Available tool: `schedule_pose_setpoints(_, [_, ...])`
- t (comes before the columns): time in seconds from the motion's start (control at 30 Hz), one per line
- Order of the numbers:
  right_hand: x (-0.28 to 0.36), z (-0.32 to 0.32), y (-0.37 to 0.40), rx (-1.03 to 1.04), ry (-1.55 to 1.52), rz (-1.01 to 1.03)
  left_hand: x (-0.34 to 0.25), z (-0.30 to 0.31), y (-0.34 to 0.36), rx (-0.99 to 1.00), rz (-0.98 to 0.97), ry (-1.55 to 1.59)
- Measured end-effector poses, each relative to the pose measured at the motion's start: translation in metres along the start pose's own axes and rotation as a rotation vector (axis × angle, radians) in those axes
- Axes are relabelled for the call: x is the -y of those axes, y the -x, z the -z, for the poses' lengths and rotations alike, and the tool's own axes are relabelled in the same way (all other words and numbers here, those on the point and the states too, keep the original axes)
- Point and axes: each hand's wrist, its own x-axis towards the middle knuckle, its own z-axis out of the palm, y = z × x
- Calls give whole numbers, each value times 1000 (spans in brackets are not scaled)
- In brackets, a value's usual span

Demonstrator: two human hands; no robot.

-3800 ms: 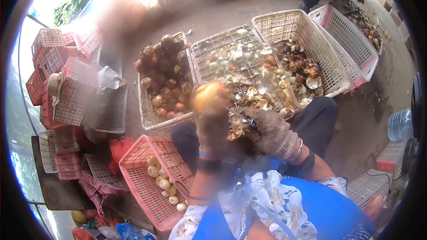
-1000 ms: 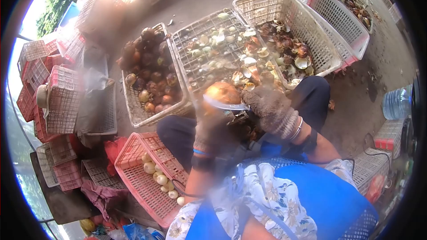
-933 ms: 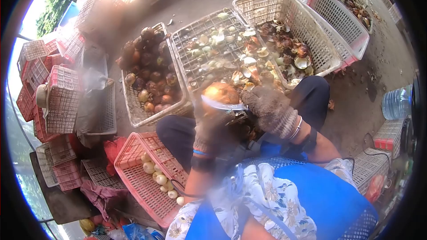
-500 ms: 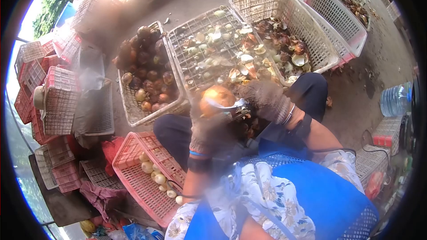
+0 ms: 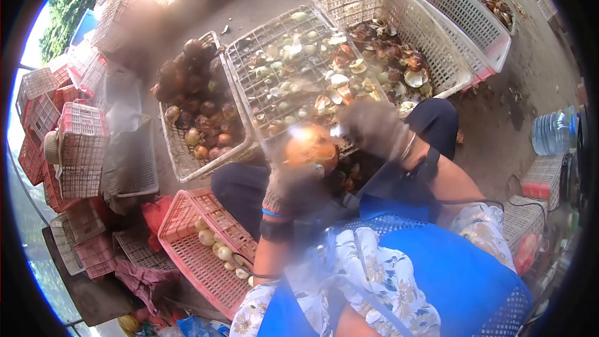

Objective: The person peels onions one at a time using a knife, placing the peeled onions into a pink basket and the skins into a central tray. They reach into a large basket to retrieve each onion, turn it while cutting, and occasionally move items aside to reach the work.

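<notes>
My left hand (image 5: 292,184), in a dirty knitted glove, is closed round a large orange-brown onion (image 5: 312,148) above my lap. Just right of the onion is my right hand (image 5: 374,130), also gloved and blurred by motion. Its fingers look curled, and a bright glint shows between it and the onion; what it holds is too smeared to make out. Beyond both hands lies a white grid crate (image 5: 240,87) topped with pale peelings and onion scraps.
Unpeeled onions (image 5: 203,109) fill a crate at the left. A deep crate (image 5: 446,56) holds brown skins. Peeled onions (image 5: 218,246) lie in a pink crate (image 5: 193,262) by my left knee. Stacked crates (image 5: 81,150) stand far left, a water bottle (image 5: 552,131) far right.
The onion has turned and shifted slightly in my left hand. My right hand has moved a little up and back from it, and the blade-like strip seen beside the onion is now blurred.
</notes>
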Motion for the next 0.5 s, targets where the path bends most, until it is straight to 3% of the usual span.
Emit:
schedule_pose_setpoints(0.03, [-20, -8, 6, 88, 93, -165, -1, -3, 0, -77, 373, 859])
schedule_pose_setpoints(0.07, [-53, -29, 20, 72, 129, -275, 16, -6, 5, -3, 236, 613])
schedule_pose_setpoints(0.1, [-78, -43, 29, 61, 165, -376, 19, -4, 1, -8, 227, 618])
schedule_pose_setpoints(0.13, [-64, -28, 29, -162, 45, -460, 20, -4, 1, 12, 67, 184])
schedule_pose_setpoints(0.17, [-49, -25, 31, -158, 46, -459, 21, -4, 2, 37, -94, -256])
schedule_pose_setpoints(0.2, [-35, -23, 28, -213, -325, -588, 27, -12, -2, -85, -53, 19])
schedule_pose_setpoints(0.23, [-19, -20, 23, -266, -703, -701, 27, 0, -7, -31, -195, -603])
schedule_pose_setpoints(0.3, [36, 21, 1, -90, -1242, -823, 31, -15, -13, -338, 161, 903])
schedule_pose_setpoints(0.33, [44, 12, 1, -26, -1493, -804, 26, -11, -14, -340, 155, 898])
schedule_pose_setpoints(0.4, [61, 7, -9, -64, -1653, -866, 7, 1, -14, -332, -231, -248])
schedule_pose_setpoints(0.43, [65, 6, -11, -101, -1808, -934, -4, 3, -16, -329, -231, -250])
schedule_pose_setpoints(0.5, [60, 9, -13, -59, -1896, -894, -18, 7, -22, -332, 64, 620])
